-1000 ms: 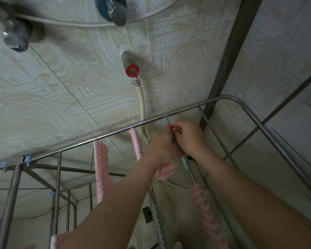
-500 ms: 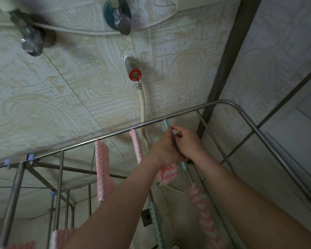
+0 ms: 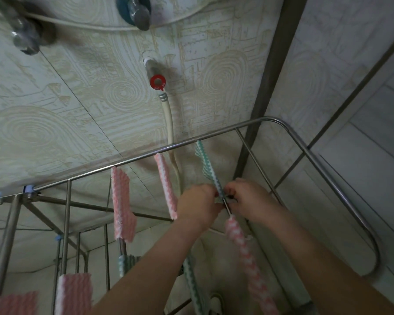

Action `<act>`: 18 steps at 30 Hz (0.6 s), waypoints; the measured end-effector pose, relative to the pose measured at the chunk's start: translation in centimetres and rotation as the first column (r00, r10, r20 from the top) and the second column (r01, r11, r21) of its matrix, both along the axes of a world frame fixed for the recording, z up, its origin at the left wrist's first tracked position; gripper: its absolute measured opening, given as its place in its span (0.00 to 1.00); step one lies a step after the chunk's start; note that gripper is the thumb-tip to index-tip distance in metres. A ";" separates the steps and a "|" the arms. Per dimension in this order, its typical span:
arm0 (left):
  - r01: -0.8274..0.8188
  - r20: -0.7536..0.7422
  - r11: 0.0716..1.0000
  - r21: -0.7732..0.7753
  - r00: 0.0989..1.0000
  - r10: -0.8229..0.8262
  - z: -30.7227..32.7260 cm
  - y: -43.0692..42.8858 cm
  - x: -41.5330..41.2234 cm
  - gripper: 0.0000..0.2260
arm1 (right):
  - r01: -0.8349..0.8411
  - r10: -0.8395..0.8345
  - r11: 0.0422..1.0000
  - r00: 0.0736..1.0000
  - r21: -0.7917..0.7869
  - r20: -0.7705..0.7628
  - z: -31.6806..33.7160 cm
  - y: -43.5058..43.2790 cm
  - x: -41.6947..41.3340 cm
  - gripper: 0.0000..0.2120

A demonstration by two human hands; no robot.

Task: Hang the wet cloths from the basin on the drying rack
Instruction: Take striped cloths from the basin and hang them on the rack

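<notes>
On a thin rod [image 3: 225, 204] of the drying rack [image 3: 214, 135], at the middle of the view, hangs the green cloth [image 3: 206, 164]. Its long axis follows the rod, from the outer rail at 11 o'clock down to 5 o'clock, toward the person. Both hands meet at its near end. The left hand [image 3: 199, 205] comes from the 9 o'clock side and the right hand [image 3: 248, 198] from the 3 o'clock side. The fingers of each are curled and pinch the edge of the green cloth against the rod, so neither hand is nearer than the other. From the hands, the cloth lies away at 11 o'clock.

I judge that the next move is to spread or slide it along this axis. A pink cloth [image 3: 243, 246] sits on the same rod at 5 o'clock, just beside the hands, with a short bare piece of rod between. The basin is not in view.

For writing, only the red ring [image 3: 157, 82] on the wall valve carries small white letters, and I cannot read them. No brand shows.
</notes>
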State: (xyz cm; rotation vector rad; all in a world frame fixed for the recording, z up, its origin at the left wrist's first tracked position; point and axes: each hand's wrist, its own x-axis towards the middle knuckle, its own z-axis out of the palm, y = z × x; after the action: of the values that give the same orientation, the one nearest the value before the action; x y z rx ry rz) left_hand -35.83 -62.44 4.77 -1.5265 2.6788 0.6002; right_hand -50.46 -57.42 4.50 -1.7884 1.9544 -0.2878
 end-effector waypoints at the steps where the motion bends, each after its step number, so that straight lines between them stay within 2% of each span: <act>1: -0.001 0.006 0.999 -0.034 1.000 0.001 -0.2 0.1 -0.1 0.14 | 0.004 -0.003 0.999 1.000 -0.043 0.014 0.0 0.0 0.2 0.09; 5: -0.013 -0.021 0.996 -0.087 1.000 0.011 -0.7 0.4 -0.1 0.12 | 0.008 -0.009 0.989 1.000 -0.147 -0.007 -0.1 0.1 0.6 0.06; 10: -0.048 -0.063 0.998 -0.034 0.997 0.046 -0.5 0.5 -0.3 0.11 | 0.019 -0.041 0.964 0.996 -0.265 -0.077 -0.8 0.3 0.4 0.05; 13: -0.054 -0.043 0.999 0.002 0.998 0.054 -0.3 0.4 -0.4 0.09 | 0.017 -0.044 0.964 0.994 -0.267 -0.096 -1.0 0.5 0.5 0.06; 16: -0.101 -0.082 0.988 0.115 0.990 0.111 0.9 0.2 0.3 0.07 | 0.065 -0.084 0.978 0.993 -0.199 -0.087 -1.0 1.0 0.2 0.15; 18: -0.141 -0.179 0.947 0.288 0.964 0.198 2.7 0.0 1.5 0.09 | 0.226 -0.223 0.968 0.974 -0.106 0.035 -0.2 1.5 -0.4 0.16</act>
State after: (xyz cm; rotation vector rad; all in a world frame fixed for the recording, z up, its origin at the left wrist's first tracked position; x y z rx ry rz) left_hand -34.33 -62.43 7.44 -1.7082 2.4743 1.1437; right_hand -50.83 -55.94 4.27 -1.6206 2.1652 -0.4965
